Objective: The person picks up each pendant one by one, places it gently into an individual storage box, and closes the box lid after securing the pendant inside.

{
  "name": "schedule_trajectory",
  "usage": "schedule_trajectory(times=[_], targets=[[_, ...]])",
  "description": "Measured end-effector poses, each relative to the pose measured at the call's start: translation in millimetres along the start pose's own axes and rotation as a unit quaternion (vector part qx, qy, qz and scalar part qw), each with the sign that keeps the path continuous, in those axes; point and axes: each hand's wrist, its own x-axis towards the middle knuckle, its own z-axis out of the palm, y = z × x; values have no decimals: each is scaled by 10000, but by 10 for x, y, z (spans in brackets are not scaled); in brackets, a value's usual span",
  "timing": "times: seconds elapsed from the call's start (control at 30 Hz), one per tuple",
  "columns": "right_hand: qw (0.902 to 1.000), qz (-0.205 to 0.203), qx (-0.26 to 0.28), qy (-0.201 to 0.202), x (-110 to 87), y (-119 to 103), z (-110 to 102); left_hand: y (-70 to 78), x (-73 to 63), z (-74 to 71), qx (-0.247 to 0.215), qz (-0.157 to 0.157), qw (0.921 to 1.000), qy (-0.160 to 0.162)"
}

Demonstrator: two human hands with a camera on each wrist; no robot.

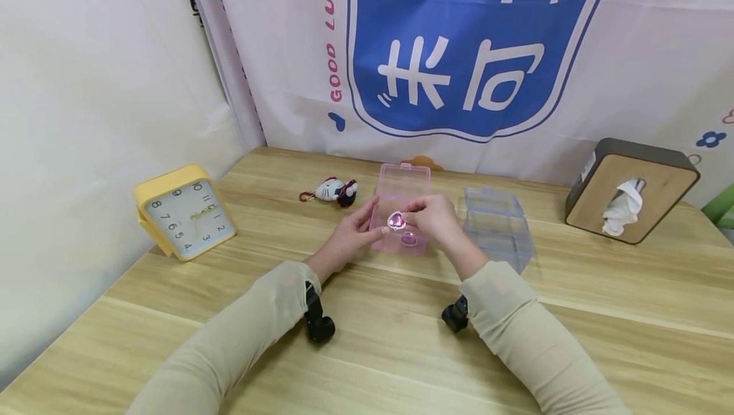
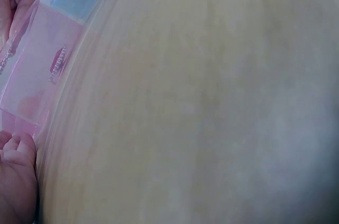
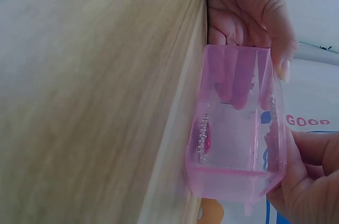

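Observation:
A pink see-through plastic box (image 1: 392, 246) stands on the table with its lid (image 1: 404, 180) raised at the back. My right hand (image 1: 438, 218) pinches a heart-shaped pink jewel (image 1: 395, 220) with a sparkling clear-stone border, above the box. Inside the box lies another pink jewel (image 1: 408, 239) with a similar border, seen edge-on in the right wrist view (image 3: 204, 139). At the box's left side, my left hand (image 1: 346, 236) holds it, thumb over the rim. Its fingers show through the pink wall in the right wrist view. Part of the box is hidden behind both hands.
A bluish see-through box (image 1: 497, 230) with its lid up stands right of the pink one. Behind to the left lies a cat-figure keychain (image 1: 332, 192). A yellow clock (image 1: 186, 212) stands at the left, a tissue box (image 1: 631, 189) at the right.

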Motion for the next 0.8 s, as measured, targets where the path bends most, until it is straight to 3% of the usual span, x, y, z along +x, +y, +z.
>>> schedule_trajectory(times=[0.17,0.23,0.4,0.47,0.57,0.8], targets=[[10000,-55,20,48,-4,-2,8,3,6,3,-80,16,9999,-75],[9999,-66,-25,82,-1,0,9,70,-33,7,-60,-22,9999,-112],[9999,-5,155,26,-21,2,2,47,-32,17,47,-6,10000,-1],[9992,117,379,-25,-38,-4,-4,-30,9,21,52,23,10000,73],[9976,218,652,-72,-60,-15,-29,-26,10,29,84,5,9999,105],[9927,45,1198,-103,-135,-43,-136,17,4,15,177,29,9998,84]])
